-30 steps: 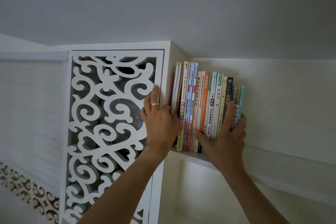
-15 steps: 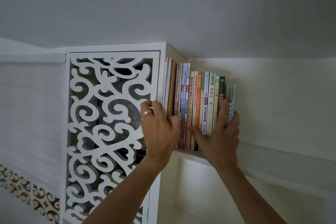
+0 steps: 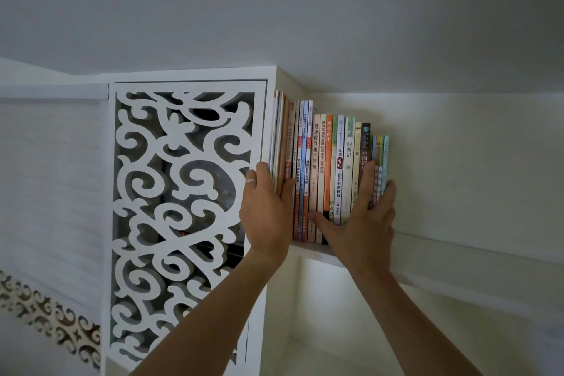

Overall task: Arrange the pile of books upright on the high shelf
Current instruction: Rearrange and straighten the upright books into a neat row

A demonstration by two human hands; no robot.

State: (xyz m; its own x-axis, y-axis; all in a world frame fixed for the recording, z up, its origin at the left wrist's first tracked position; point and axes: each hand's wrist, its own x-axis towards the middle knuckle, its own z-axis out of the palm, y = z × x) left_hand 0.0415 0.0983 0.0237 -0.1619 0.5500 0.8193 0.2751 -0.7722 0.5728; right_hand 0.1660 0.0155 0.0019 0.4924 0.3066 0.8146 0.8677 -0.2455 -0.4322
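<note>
Closest, the arms: two bare forearms reached up from the bottom edge toward the row of books.
Left hand [image 3: 266,213]: it was open and pressed flat against the left end of the row, fingers pointing up, thumb on the front of the thin spines. It closed around nothing. A silver ring [image 3: 251,181] sat on one finger.
Right hand [image 3: 363,223]: it was spread wide and laid on the right part of the row, thumb stretched left across the lower spines, fingers reaching up and around the last thin books. It pushed on them, it did not hold any one book.
Books [image 3: 328,174]: they stood upright, spines outward, packed together between the two hands, on the high shelf [image 3: 317,252]. The tall ones were at the left, the short ones at the right.
Left end of row: it touched the side of the white cabinet [image 3: 270,119].
Carved panel [image 3: 183,207]: a white door with cut scroll pattern, just left of the books.
Wall [image 3: 473,168]: pale and plain, behind the shelf.
Ceiling [image 3: 305,9]: grey, just above the cabinet top.
</note>
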